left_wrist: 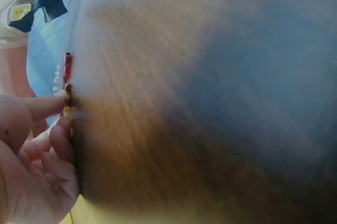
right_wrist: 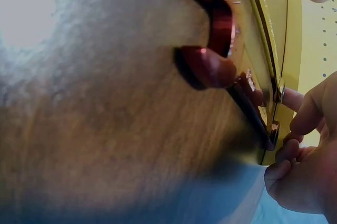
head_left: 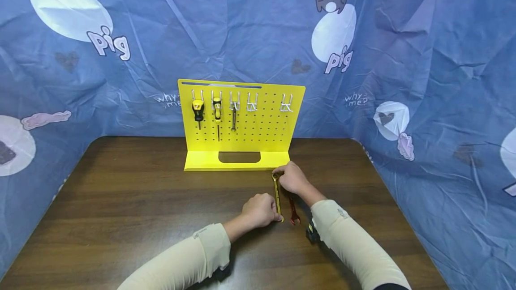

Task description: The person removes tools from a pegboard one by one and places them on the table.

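A gold combination wrench (head_left: 277, 196) lies lengthwise between both hands at the table's right-centre. My left hand (head_left: 259, 209) pinches its near end between thumb and finger, as the left wrist view shows. At the far ring end, my right hand (head_left: 293, 178) holds the wrench with its fingertips, just in front of the pegboard's base. Beside it, a red wrench (head_left: 294, 211) rests on the table, its open jaw toward me. The right wrist view shows that red wrench (right_wrist: 221, 29) close up; its far end is near my right fingers.
A yellow pegboard (head_left: 262, 133) stands at the back. Two screwdrivers (head_left: 198, 110) and a small silver wrench (head_left: 234, 119) hang on its left hooks. Two more hooks (head_left: 286, 103) hold nothing. Blue printed cloth (head_left: 258, 26) surrounds the brown table (head_left: 133, 191).
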Demonstrator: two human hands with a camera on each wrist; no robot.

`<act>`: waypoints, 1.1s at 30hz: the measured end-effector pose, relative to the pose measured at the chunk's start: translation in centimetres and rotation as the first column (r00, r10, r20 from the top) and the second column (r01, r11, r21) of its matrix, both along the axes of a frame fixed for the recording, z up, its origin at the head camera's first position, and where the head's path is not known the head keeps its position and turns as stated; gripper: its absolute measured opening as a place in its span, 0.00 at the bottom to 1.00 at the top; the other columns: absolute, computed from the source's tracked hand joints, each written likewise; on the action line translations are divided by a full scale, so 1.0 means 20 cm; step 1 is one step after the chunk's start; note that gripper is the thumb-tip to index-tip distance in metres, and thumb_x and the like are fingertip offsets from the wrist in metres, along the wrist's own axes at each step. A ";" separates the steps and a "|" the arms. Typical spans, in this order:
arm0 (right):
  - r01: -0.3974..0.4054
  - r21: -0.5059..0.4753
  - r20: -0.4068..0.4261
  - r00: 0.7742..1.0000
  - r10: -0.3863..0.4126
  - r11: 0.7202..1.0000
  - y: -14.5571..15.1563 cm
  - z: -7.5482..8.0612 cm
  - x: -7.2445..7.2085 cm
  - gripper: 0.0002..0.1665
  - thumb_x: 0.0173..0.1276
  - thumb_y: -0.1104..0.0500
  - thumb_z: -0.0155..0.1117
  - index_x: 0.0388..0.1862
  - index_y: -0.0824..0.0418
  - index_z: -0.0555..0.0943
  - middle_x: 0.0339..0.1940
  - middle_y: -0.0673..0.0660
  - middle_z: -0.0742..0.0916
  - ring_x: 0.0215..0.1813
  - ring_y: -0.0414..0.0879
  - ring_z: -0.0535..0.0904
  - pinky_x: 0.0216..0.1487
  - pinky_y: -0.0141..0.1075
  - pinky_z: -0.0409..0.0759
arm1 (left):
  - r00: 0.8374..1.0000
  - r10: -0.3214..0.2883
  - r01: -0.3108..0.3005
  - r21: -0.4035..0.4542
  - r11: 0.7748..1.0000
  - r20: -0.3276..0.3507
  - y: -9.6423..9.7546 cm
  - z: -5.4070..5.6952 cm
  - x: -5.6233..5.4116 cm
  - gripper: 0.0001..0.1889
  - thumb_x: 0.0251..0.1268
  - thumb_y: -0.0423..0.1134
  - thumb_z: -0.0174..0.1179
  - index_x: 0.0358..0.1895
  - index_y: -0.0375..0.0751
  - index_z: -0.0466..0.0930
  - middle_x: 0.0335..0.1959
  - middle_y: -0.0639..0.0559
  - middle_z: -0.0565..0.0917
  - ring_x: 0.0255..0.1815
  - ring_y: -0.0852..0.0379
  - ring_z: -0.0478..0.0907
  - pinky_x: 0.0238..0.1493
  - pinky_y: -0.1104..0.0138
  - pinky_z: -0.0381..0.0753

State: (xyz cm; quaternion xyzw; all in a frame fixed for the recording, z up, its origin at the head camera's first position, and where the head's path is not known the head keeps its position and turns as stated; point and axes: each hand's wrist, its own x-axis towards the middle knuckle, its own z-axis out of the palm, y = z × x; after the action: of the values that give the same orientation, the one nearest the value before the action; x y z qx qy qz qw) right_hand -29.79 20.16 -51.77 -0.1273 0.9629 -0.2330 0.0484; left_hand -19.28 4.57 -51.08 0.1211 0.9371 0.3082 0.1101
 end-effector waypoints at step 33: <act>0.024 -0.124 -0.079 0.996 -0.034 0.992 -0.09 0.10 -0.06 0.16 0.63 0.65 0.58 0.44 0.60 0.89 0.37 0.53 0.88 0.29 0.46 0.74 0.32 0.38 0.75 | 0.998 -0.014 0.019 0.083 0.996 -0.058 -0.05 -0.04 -0.02 0.21 0.57 0.52 0.73 0.14 0.52 0.75 0.13 0.62 0.73 0.16 0.62 0.70 0.16 0.65 0.68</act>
State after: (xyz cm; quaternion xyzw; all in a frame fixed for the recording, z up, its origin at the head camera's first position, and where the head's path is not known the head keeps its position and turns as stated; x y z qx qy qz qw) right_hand -31.03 18.32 -49.79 -0.1256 0.9497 -0.2870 -0.0021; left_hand -19.65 3.64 -51.83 0.1422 0.9251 0.3428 0.0806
